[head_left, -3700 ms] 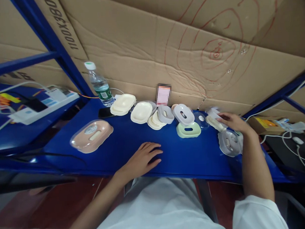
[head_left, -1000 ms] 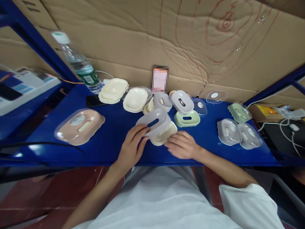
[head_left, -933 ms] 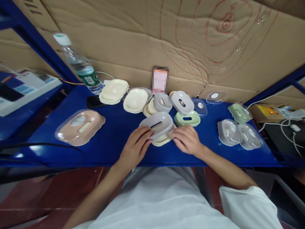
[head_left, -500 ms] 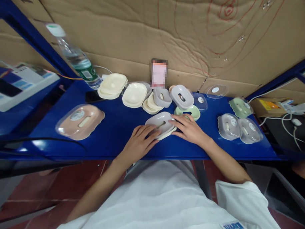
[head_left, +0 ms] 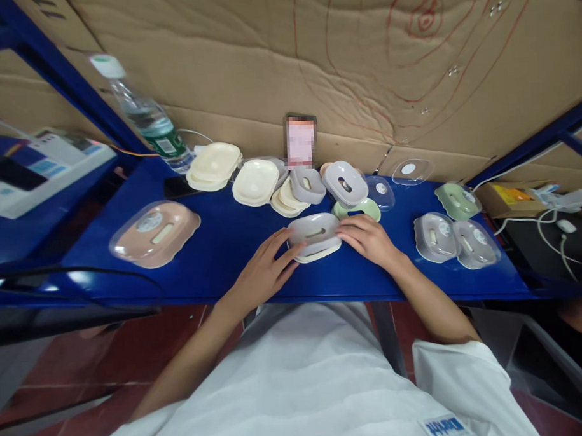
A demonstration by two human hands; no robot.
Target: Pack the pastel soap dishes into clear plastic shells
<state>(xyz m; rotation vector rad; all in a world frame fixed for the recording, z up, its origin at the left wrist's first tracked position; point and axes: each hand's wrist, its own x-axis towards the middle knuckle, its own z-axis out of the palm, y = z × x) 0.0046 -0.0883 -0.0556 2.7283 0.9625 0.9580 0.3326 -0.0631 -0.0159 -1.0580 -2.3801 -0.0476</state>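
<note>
A grey soap dish (head_left: pixel 315 228) with a slot in its floor rests on a cream base (head_left: pixel 321 255) near the table's front edge. At its left end my left hand (head_left: pixel 268 262) grips the rim between thumb and fingers. My right hand (head_left: pixel 368 241) holds the right end, fingertips on the rim. Just behind lie a green slotted tray (head_left: pixel 374 209) and another grey slotted dish (head_left: pixel 346 184). Cream trays (head_left: pixel 256 181) and a smaller grey dish (head_left: pixel 309 187) are piled behind to the left.
A pink dish with a clear lid (head_left: pixel 155 234) stands on the left of the blue table (head_left: pixel 226 271). On the right are lidded grey dishes (head_left: pixel 435 238) and a green one (head_left: pixel 457 199). A water bottle (head_left: pixel 159 130) and a phone (head_left: pixel 301 141) stand at the back.
The grey dish and its cream base have turned from a slant to nearly square with the table edge and shifted slightly right. Both hands have moved with them.
</note>
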